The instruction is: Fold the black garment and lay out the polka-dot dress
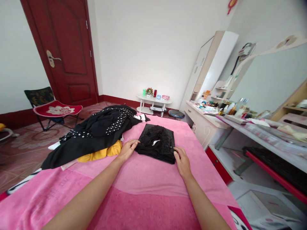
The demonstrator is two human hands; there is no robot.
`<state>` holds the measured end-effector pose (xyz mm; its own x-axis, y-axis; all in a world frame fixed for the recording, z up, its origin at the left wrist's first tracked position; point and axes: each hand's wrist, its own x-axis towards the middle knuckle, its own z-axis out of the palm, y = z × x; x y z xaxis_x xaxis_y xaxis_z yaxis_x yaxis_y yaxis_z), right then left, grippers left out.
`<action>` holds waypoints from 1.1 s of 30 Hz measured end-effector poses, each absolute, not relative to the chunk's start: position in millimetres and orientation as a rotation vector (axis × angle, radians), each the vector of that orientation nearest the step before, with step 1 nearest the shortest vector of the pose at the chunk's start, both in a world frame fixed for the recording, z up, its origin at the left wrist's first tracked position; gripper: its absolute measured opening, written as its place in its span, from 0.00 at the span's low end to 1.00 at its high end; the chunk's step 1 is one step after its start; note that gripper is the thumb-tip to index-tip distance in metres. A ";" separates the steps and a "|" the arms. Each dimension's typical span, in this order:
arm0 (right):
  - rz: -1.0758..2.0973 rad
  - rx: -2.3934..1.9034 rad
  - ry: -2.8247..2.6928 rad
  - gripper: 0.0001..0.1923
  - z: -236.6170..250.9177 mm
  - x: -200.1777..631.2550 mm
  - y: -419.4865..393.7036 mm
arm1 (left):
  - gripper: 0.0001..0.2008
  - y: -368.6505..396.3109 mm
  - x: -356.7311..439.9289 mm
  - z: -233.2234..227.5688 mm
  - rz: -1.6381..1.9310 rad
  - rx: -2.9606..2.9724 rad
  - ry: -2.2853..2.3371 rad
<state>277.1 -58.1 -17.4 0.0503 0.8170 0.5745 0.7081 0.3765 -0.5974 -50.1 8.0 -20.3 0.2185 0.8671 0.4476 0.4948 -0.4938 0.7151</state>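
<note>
Garment (159,150) black, folded | left hand (128,150), right hand (183,162) at opposite edges

I see bright, diffuse light, soft shadows. Wide lens tilts dark-red panelled door (69,48) outward. Folded black garment (165,148) loses detail. Top-right corner darkened, blurred.

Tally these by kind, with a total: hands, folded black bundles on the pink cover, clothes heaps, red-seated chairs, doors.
Left hand and right hand: 2
Folded black bundle: 1
Clothes heap: 1
Red-seated chair: 1
Door: 1
Total: 6
</note>
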 end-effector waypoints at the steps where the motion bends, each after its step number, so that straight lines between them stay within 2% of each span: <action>1: 0.116 -1.391 -1.732 0.18 -16.0 274.5 -60.2 | 0.15 3.7 -48.6 -17.9 1.199 2.095 1.284; 3: 0.043 -1.444 -1.819 0.19 -14.8 269.9 -62.8 | 0.18 -6.6 -44.0 -12.7 1.239 2.201 1.347; 6: -0.120 -1.472 -1.925 0.21 -13.2 264.4 -64.0 | 0.27 -20.9 -35.1 -5.0 1.261 2.526 1.326; 10: -0.166 -1.413 -2.056 0.22 -9.8 258.2 -64.9 | 0.23 -29.0 -28.1 -0.5 1.058 2.824 1.119; 13: -0.070 -1.376 -2.081 0.18 -10.9 255.9 -63.6 | 0.16 -29.9 -25.7 2.4 0.962 2.846 1.140; 15: 0.000 -1.392 -2.010 0.15 -14.2 256.6 -59.5 | 0.13 -29.3 -20.7 7.9 0.896 2.848 1.227; 17: 0.107 -1.431 -1.845 0.14 -19.2 258.5 -52.7 | 0.15 -26.6 -10.3 16.0 0.823 2.846 1.359; 20: 0.255 -1.473 -1.585 0.16 -27.2 261.8 -41.8 | 0.10 -18.3 13.0 27.3 0.793 2.838 1.457; 21: 0.283 -1.474 -1.539 0.17 -29.2 262.6 -39.3 | 0.12 -14.8 21.2 29.3 0.815 2.818 1.439; 24: 0.319 -1.463 -1.492 0.19 -31.6 264.5 -36.9 | 0.27 -4.9 41.0 28.9 0.868 2.717 1.358; 25: 0.334 -1.453 -1.477 0.20 -31.1 264.8 -37.7 | 0.29 -2.3 44.9 27.3 0.866 2.693 1.333; 30: 0.403 -1.372 -1.378 0.20 -24.4 262.9 -45.0 | 0.22 2.0 43.4 19.3 0.817 2.704 1.220; 33: 0.294 -1.381 -1.339 0.21 -21.4 260.2 -50.1 | 0.18 -2.1 33.8 16.7 0.755 2.750 1.108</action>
<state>260.2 -50.1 -21.4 0.3216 0.8082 0.4934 0.5267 0.2804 -0.8025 33.8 -2.1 16.7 0.6166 0.6701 0.4133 0.6297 -0.7348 0.2518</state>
